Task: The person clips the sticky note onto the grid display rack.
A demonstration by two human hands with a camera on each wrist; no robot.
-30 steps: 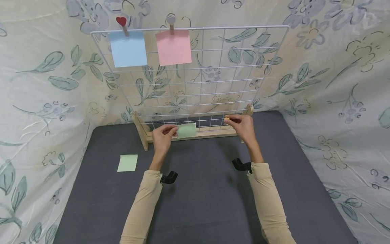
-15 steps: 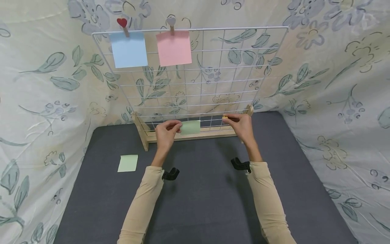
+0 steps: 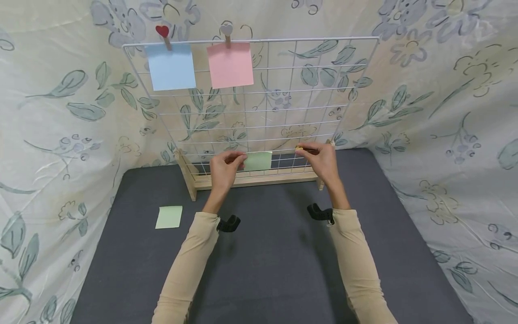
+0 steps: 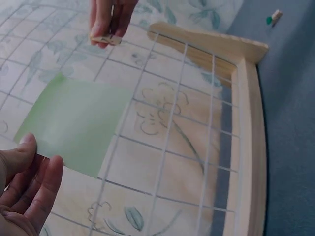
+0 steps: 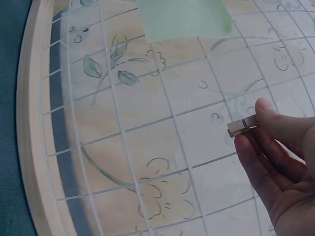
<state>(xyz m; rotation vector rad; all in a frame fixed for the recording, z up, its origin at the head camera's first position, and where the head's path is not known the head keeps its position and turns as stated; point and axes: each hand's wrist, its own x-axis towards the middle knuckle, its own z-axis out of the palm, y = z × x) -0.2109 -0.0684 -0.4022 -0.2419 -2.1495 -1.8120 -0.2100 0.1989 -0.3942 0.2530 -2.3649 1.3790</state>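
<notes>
My left hand (image 3: 224, 173) pinches a pale green paper note (image 3: 259, 161) by its left edge, holding it in front of the lower part of a white wire grid (image 3: 307, 39). In the left wrist view the note (image 4: 74, 123) is nearly flat, with thumb and fingers at one corner. Right of the note, my right hand (image 3: 322, 162) pinches a small wooden clothespin (image 5: 242, 126) between thumb and fingertips. Its free end points away from the hand, apart from the note. A blue note (image 3: 171, 67) and a pink note (image 3: 230, 66) hang at the grid's top, each under a clothespin.
The grid stands in a wooden base (image 3: 267, 180) on a dark tabletop (image 3: 267, 252). Another green note (image 3: 169, 217) lies at the left. A clothespin with a green tip (image 4: 274, 18) lies beyond the base. Patterned cloth (image 3: 421, 148) surrounds the table.
My left hand has lifted the green note and shifted it slightly right. My right hand has risen a little with the clothespin. The hanging notes stay as they were.
</notes>
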